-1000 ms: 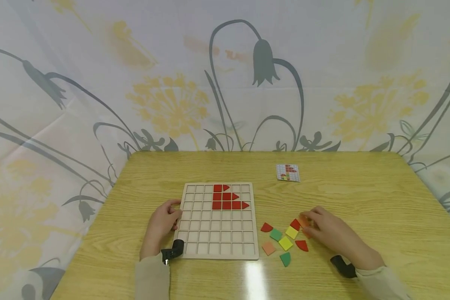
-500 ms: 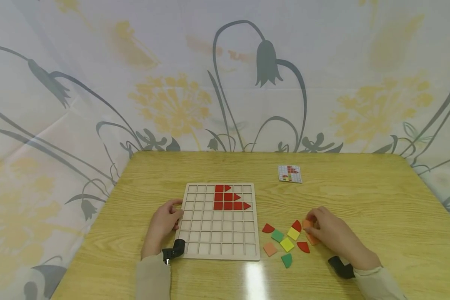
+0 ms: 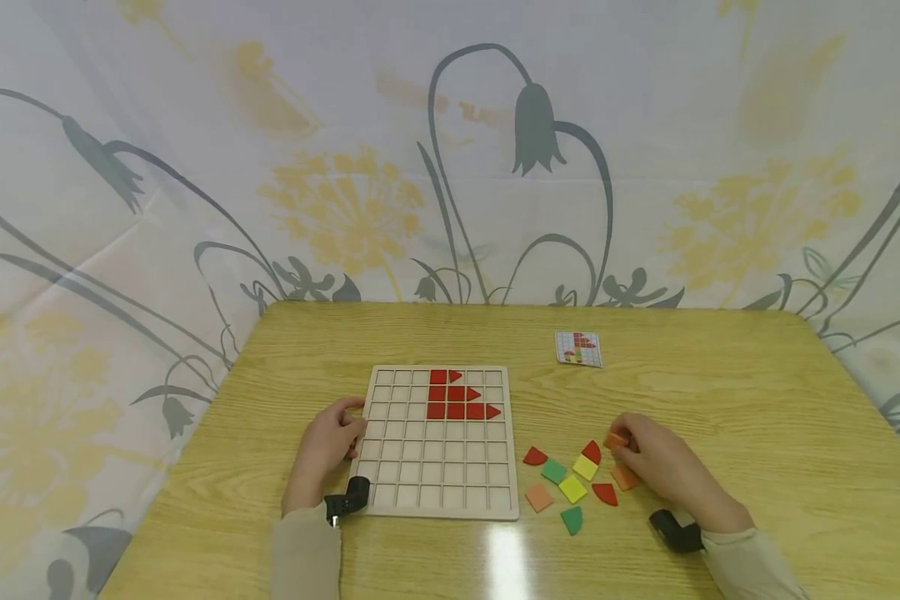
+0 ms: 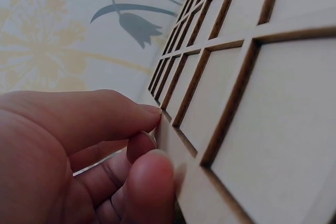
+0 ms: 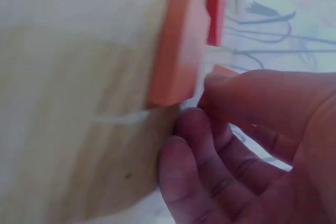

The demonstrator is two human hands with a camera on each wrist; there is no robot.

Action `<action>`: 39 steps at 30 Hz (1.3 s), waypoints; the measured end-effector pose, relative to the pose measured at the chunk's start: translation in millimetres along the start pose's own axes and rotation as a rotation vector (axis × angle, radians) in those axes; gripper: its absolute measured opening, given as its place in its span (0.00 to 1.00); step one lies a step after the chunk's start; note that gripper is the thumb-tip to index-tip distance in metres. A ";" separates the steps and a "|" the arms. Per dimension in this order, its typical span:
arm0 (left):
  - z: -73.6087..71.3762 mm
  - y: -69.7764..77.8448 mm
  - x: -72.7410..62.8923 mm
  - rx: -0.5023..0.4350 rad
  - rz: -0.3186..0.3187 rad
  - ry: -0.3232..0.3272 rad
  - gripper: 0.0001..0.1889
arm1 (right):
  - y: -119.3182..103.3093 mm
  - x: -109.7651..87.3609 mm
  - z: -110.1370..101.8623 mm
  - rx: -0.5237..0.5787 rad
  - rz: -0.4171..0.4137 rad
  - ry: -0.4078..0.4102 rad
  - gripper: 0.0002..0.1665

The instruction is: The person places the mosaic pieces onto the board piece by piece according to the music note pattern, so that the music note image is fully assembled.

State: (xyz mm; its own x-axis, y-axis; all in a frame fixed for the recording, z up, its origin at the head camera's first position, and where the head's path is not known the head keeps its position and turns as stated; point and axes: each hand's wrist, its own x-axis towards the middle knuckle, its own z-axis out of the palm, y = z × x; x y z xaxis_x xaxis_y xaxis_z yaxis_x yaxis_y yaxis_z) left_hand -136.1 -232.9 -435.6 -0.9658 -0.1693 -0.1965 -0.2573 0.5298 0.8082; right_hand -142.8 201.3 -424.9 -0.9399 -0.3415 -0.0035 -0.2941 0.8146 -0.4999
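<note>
My left hand (image 3: 328, 442) rests at the left edge of the wooden grid board (image 3: 512, 467), fingers loosely bent. Up close in the left wrist view, its fingertips touch the board's side. Red square and triangular tiles (image 3: 456, 411) fill parts of the top three rows. My right hand (image 3: 663, 467) pinches an orange tile (image 3: 613, 439) between thumb and fingers; in the right wrist view the fingers hide most of that tile (image 5: 224, 70). Just below those fingers another orange tile (image 3: 625, 477) lies on the table.
Loose tiles lie right of the board: red quarter-rounds (image 3: 604, 494), yellow squares (image 3: 573, 489), a green square (image 3: 553, 471), a green quarter-round (image 3: 572, 520) and a light orange square (image 3: 539, 497). A pattern card (image 3: 579, 349) lies farther back on the wooden table (image 3: 742, 375).
My right hand has drawn one orange tile up and away from the other, and a gap now shows between them. The left hand stays at the board's edge.
</note>
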 end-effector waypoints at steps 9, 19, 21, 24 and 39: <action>-0.3 -1.3 2.3 0.016 -0.003 0.005 0.19 | -6.9 10.7 -0.7 -0.024 -0.022 0.015 0.07; -1.1 -1.7 3.1 0.017 -0.005 0.008 0.19 | -20.3 20.9 1.1 -0.023 -0.063 0.065 0.09; -1.2 -1.8 2.9 0.018 -0.004 0.007 0.19 | -22.5 22.8 1.8 -0.019 -0.071 0.058 0.12; -1.1 -1.8 2.7 0.013 -0.002 0.007 0.19 | -26.1 25.1 3.3 0.001 -0.088 0.040 0.14; 0.1 -0.2 -0.5 -0.014 -0.003 -0.012 0.20 | -38.4 31.9 9.9 0.042 -0.150 -0.004 0.10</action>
State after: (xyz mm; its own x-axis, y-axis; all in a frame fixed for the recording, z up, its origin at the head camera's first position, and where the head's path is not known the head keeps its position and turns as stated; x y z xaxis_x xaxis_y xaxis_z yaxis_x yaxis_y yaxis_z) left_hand -135.5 -232.8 -435.7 -0.9653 -0.1608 -0.2060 -0.2602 0.5176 0.8151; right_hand -159.8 154.5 -414.4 -0.8854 -0.4595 0.0702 -0.4231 0.7341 -0.5311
